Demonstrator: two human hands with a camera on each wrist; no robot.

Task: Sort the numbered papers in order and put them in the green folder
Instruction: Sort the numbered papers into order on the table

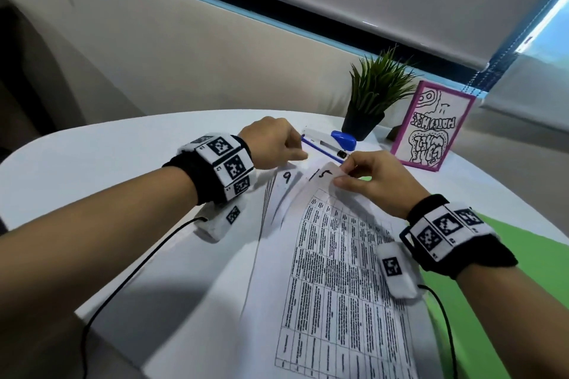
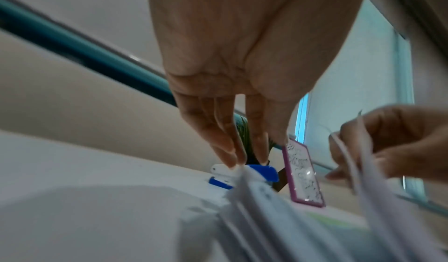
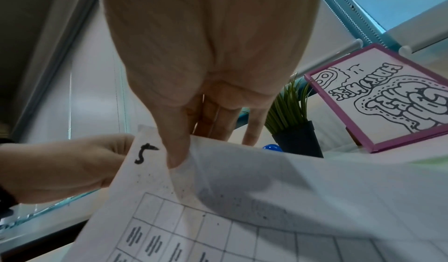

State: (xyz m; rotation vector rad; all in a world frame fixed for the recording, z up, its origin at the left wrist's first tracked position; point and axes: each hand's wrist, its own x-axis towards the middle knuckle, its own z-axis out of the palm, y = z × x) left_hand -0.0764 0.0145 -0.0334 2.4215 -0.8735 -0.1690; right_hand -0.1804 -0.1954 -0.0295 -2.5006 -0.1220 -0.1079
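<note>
papers point(image 1: 338, 271): near, fanned, sorting midway
R hand point(image 1: 374, 177): pinching sheet 5 point(image 3: 145, 154)
L hand point(image 1: 271, 144): pinching sheet corners
next: prob slot 5 before 9 point(image 1: 287, 177)

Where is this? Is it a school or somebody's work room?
Probably an office or study room, though I can't be sure. A white table by a window holds a blue stapler, printed papers with tables on them, and a green folder.

Both forearms reach forward over the table, each wrist wearing a marker band. The left hand point(image 1: 271, 143) points its fingers down, pinching sheet corners. The right hand point(image 1: 377, 177) pinches a sheet between thumb and fingers.
</note>
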